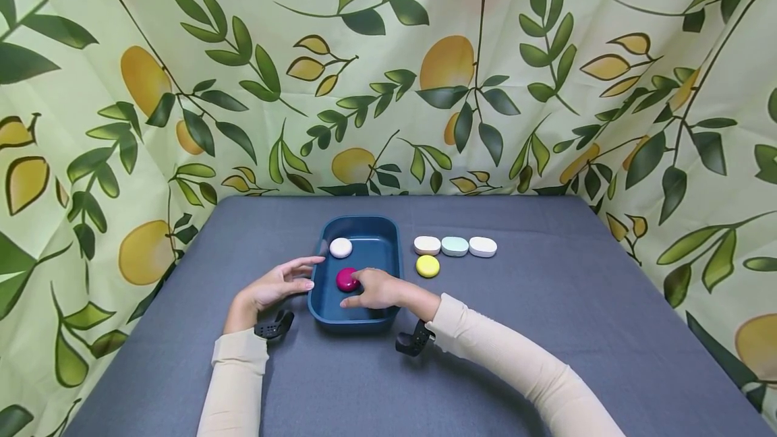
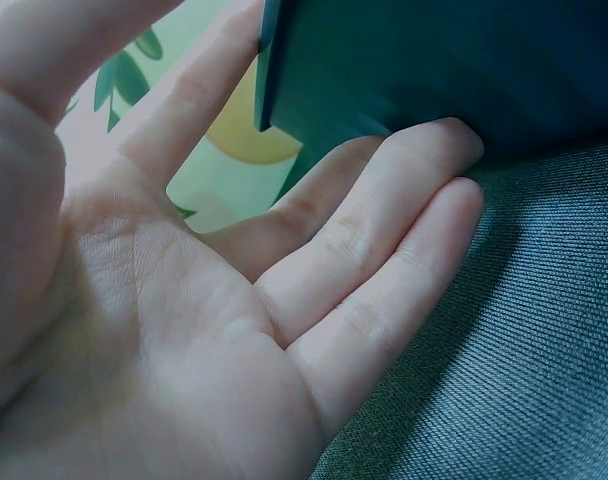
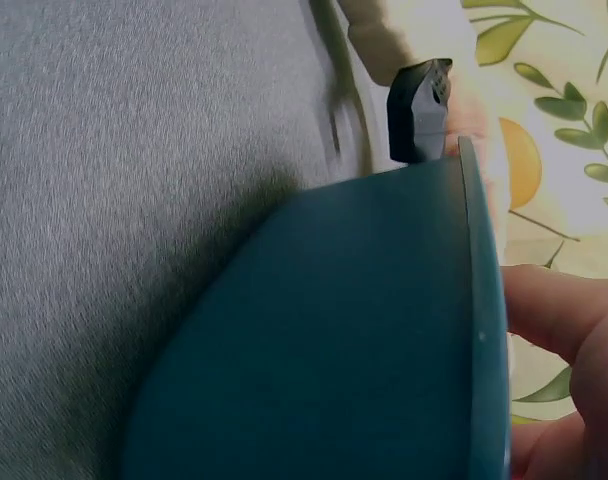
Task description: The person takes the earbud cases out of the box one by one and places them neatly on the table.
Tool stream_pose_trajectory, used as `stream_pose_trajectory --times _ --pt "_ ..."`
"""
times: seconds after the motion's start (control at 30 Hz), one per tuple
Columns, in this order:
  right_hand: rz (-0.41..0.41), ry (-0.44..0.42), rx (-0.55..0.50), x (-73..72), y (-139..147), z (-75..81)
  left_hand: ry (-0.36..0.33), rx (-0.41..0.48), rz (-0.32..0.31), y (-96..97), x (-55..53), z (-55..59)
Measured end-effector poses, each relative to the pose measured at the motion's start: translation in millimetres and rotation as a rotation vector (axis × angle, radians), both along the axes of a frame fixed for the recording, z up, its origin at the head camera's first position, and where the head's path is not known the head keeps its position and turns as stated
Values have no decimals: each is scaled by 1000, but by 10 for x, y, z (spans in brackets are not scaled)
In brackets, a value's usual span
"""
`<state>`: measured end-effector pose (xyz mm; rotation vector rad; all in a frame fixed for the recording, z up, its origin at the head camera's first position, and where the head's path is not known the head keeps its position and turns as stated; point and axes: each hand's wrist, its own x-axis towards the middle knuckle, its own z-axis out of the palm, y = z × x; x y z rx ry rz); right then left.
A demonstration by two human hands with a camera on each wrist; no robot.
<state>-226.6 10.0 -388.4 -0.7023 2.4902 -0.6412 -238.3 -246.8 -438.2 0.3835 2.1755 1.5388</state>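
Observation:
A dark blue rectangular tray point(image 1: 353, 324) with rounded corners holds a glossy magenta disc point(image 1: 346, 280) and a white disc point(image 1: 340, 248) near its far left corner. Over the tray's right wall reaches my right hand point(image 1: 378, 288); its fingertips are at the magenta disc's right side, while the thumb is spread apart from it. At the tray's left wall is my left hand point(image 1: 276, 285), with fingers loosely extended and nothing in its grasp. In the right wrist view, the tray's outer wall point(image 3: 324, 330) hides most of the right hand's fingers.
Right of the tray, a row of oval pieces lies on the grey cloth: cream point(image 1: 427, 245), pale mint point(image 1: 454, 246) and white point(image 1: 483, 247). A yellow disc point(image 1: 427, 266) is just in front of the cream one. A leaf-patterned curtain point(image 1: 388, 86) stands behind the table.

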Motion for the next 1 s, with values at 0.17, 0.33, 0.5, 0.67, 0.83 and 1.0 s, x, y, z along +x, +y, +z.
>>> stream_pose_trajectory --times 0.17,0.33,0.5,0.67,0.83,1.0 --pt "14 -10 -47 19 -17 -26 6 2 3 -11 -4 2" --pt "21 -11 -99 42 -36 -50 3 4 3 -26 -6 -8" --pt "39 -42 -166 40 -21 -70 8 3 1 -28 -6 -12" --pt "33 -33 -262 -8 51 -98 8 -7 1 -18 -9 -11" --pt "-40 34 -226 -53 105 -117 2 -12 6 -5 -10 -7" --pt "-16 -2 -178 -50 93 -113 -5 -12 11 1 -8 -5"
